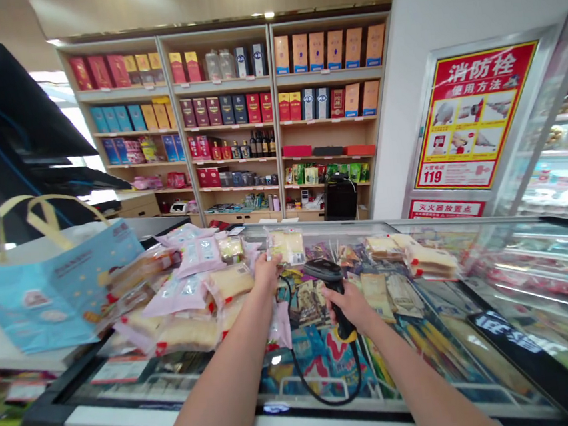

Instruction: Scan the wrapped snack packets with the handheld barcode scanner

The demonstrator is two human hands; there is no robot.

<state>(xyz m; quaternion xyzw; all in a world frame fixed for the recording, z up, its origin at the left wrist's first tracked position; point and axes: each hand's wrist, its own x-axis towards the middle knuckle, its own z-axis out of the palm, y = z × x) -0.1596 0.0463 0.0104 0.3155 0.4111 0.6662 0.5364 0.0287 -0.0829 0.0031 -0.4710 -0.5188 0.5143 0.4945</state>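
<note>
My right hand (pixel 343 301) is wrapped round the grip of a black barcode scanner (pixel 323 269), whose head points left. Its black cable loops down over the freezer's glass. My left hand (pixel 268 268) grips a clear packet of pale food (pixel 287 245) by its near left side, with a label facing the scanner. Beside that hand, on the left, lies a heap of bread packets (pixel 188 333) and pink-and-white packets (pixel 200 256). Two more sandwich-like bread packets (pixel 432 260) rest on the glass to the right.
The glass-topped freezer (pixel 148 420) holds several bagged goods under the glass. At the left stand a light-blue shopping bag (pixel 60 288) and a black monitor (pixel 12 98). Shelves (pixel 231 158) of boxes and bottles line the back wall. A refrigerated display (pixel 565 266) runs along the right.
</note>
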